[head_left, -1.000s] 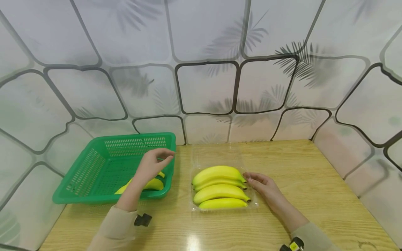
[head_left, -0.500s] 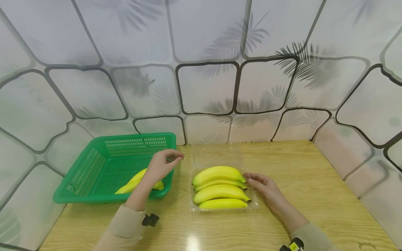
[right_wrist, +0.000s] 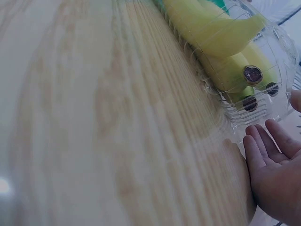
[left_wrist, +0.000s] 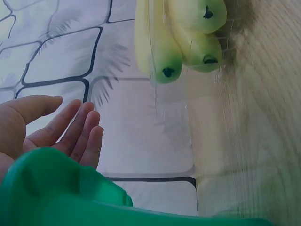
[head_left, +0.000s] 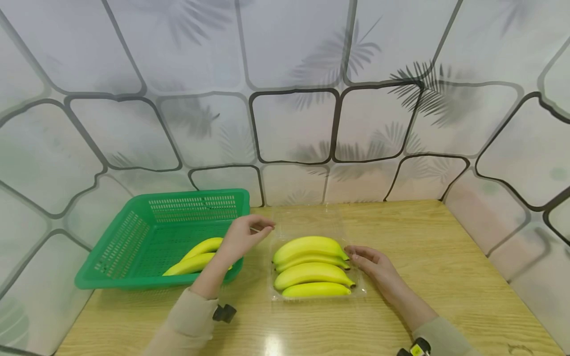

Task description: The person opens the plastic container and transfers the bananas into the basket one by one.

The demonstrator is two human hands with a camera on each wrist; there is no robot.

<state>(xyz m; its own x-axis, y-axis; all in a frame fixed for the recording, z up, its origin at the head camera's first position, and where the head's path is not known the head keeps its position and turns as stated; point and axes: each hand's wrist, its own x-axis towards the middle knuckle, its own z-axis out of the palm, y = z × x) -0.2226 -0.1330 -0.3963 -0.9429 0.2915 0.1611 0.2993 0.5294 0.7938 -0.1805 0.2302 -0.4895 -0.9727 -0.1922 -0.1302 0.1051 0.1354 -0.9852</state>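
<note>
My left hand (head_left: 242, 238) holds nothing, thumb and fingers apart, at 10 o'clock from the clear box (head_left: 318, 297); my right hand (head_left: 376, 265) is equally unladen at 3 o'clock, and I cannot tell if it touches. Four bananas (head_left: 313, 271) show inside; two more lie in the green basket (head_left: 147, 249) at 9. I judge the step as steadying the box; gripping its lid (head_left: 307, 221), at 12, calls for a light pinch.

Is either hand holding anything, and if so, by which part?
The left hand holds nothing. The right hand is at the clear, rectangular plastic container's right edge; whether it pinches or merely touches it cannot be told.
</note>
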